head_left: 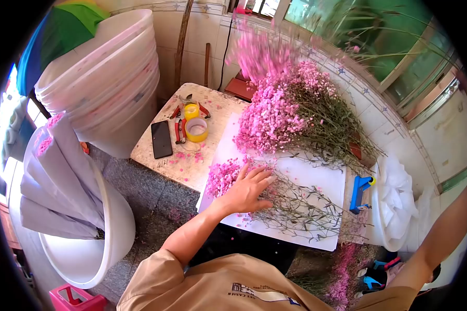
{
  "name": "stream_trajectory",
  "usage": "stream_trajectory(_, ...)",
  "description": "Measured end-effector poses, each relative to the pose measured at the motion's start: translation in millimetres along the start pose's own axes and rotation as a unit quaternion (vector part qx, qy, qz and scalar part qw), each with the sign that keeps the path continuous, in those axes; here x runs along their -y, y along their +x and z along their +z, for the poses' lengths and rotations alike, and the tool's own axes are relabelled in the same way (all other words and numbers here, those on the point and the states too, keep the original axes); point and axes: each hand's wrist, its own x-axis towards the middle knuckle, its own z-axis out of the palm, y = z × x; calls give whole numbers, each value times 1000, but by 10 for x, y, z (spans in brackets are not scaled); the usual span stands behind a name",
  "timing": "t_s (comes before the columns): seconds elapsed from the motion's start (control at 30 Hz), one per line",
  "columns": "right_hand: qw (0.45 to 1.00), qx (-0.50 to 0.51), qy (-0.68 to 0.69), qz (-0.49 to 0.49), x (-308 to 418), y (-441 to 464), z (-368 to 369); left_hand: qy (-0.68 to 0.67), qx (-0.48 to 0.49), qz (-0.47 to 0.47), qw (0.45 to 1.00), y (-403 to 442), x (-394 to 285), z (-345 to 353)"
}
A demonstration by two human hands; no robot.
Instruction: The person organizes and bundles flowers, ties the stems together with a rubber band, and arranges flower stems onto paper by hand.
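Pink blossoms [223,178] everywhere on this one, folks. The left hand [249,189] is palm down on a thin bunch lying on white paper [316,179], fingers spread apart and not clamped on anything. Blossom heads poke out by the fingertips, and the green stems [306,212] fan out to the right across the sheet. As for the right hand, it's past the edge of the view, only the right arm [436,243] shows, so can't tell what its grip is like.

Just beyond the left hand there's a way bigger pile of pink flowers [275,111], stems pointing right. Above it, a motion-blurred pink bunch [264,52] is up in the air. Left part of the speckled table [192,173] has a black phone [162,140], tape rolls [196,129] and red-handled cutters [180,131], plus loose petals. A blue tool [358,194] sits right of the paper, near a tub with white plastic [394,197]. Big white tubs [109,88] are stacked over on the left.
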Motion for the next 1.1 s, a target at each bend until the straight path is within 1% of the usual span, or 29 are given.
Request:
stream_trajectory(0.03,999,-9,24,37,-89,-114,-49,-54,-18,20,998,40,-69,-106)
stream_trajectory(0.07,997,9,50,53,-96,-271,-39,-56,-19,21,998,80,-153,-223)
stream_trajectory(0.1,994,27,76,69,-87,-495,41,-258,-54,37,964,117,-244,-338)
stream_trajectory(0.13,994,17,90,65,-249,-828,205,-448,-87,52,888,155,-294,-412)
stream_trajectory(0.17,993,6,104,61,-451,-1223,408,-451,-90,53,886,198,-302,-454)
stream_trajectory(0.2,998,6,60,-4,-506,-1604,566,-600,-125,67,787,234,-296,-498)
stream_trajectory(0.23,997,36,64,-18,-365,-1912,683,-729,-159,81,661,259,-285,-529)
stream_trajectory(0.27,997,0,78,-15,-170,-2249,909,-770,-183,99,603,294,-253,-503)
stream_trajectory(0.3,991,46,120,23,-169,-2688,1135,-769,-196,101,600,295,-236,-445)
stream_trajectory(0.33,984,60,160,41,-38,-3060,1324,-800,-208,80,557,280,-237,-367)
stream_trajectory(0.37,978,87,163,97,-66,-3583,1588,-828,-216,60,513,279,-258,-300)
stream_trajectory(0.4,968,120,182,124,9,-3931,1722,-837,-224,46,496,297,-304,-237)
stream_trajectory(0.43,964,134,198,119,52,-4197,1847,-839,-222,45,495,298,-328,-182)
stream_trajectory(0.47,945,192,189,185,55,-4520,1979,-831,-230,28,505,312,-359,-119)
stream_trajectory(0.5,918,260,172,244,148,-4611,1990,-824,-237,12,515,338,-385,-54)
stream_trajectory(0.57,924,282,147,212,319,-4563,1998,-821,-235,-2,520,314,-404,81)
stream_trajectory(0.6,924,285,143,213,415,-4438,1969,-815,-222,-4,535,294,-378,118)
stream_trajectory(0.63,902,345,152,210,507,-4258,1897,-808,-210,-6,550,276,-351,179)
stream_trajectory(0.67,878,403,162,204,557,-4104,1827,-825,-226,-20,518,259,-280,354)
stream_trajectory(0.7,878,404,164,200,569,-3996,1781,-824,-231,-20,516,242,-266,353)
stream_trajectory(0.77,874,461,63,138,593,-3791,1698,-818,-210,-52,533,184,-248,322)
stream_trajectory(0.83,869,469,43,152,725,-3485,1608,-815,-219,-72,532,104,-310,277)
stream_trajectory(0.9,894,388,154,162,1035,-3089,1479,-793,-199,-63,572,111,-348,265)
stream_trajectory(0.93,894,390,153,159,1202,-2964,1470,-758,-199,-82,615,96,-371,244)
stream_trajectory(0.97,913,345,195,97,1381,-2855,1471,-760,-201,-84,613,78,-410,206)
stream_trajectory(1.0,925,297,235,34,1540,-2776,1489,-738,-198,-97,638,60,-464,153)
stream_trajectory(1.03,924,299,235,31,1688,-2748,1559,-715,-194,-111,663,34,-519,93)
stream_trajectory(1.07,900,313,298,50,1830,-2758,1666,-720,-159,-81,670,-13,-530,-3)
stream_trajectory(1.1,871,326,360,68,1929,-2768,1758,-722,-163,-84,667,-23,-515,-4)
